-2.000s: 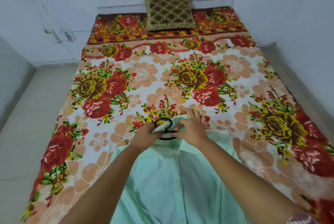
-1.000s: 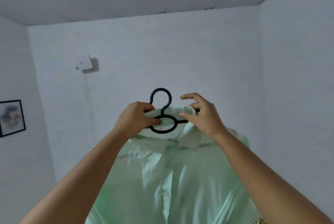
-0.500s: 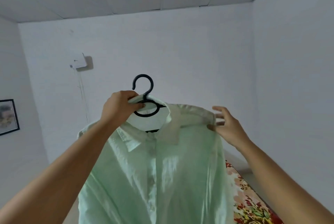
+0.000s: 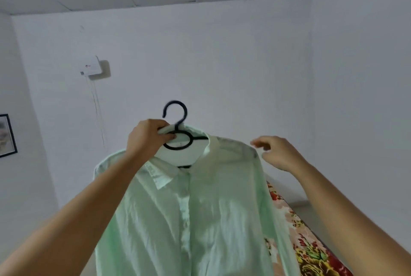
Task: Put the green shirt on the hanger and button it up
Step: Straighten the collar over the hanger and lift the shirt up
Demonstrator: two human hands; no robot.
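Note:
The pale green shirt (image 4: 200, 220) hangs in the air in front of me on a black hanger (image 4: 178, 128), its front placket closed down the middle. My left hand (image 4: 149, 140) is shut on the hanger's neck together with the collar, just below the hook. My right hand (image 4: 278, 153) hovers at the shirt's right shoulder with fingers apart, touching or just off the fabric; I cannot tell which. Most of the hanger's arms are hidden inside the shirt.
A bed with a floral sheet (image 4: 300, 242) shows at the lower right behind the shirt. White walls surround me, with a small white box (image 4: 91, 66) and a framed picture (image 4: 6, 135) on the left.
The shirt and hanger were lifted off the bed and held up at eye level. My right hand left the collar and slid out to the right shoulder.

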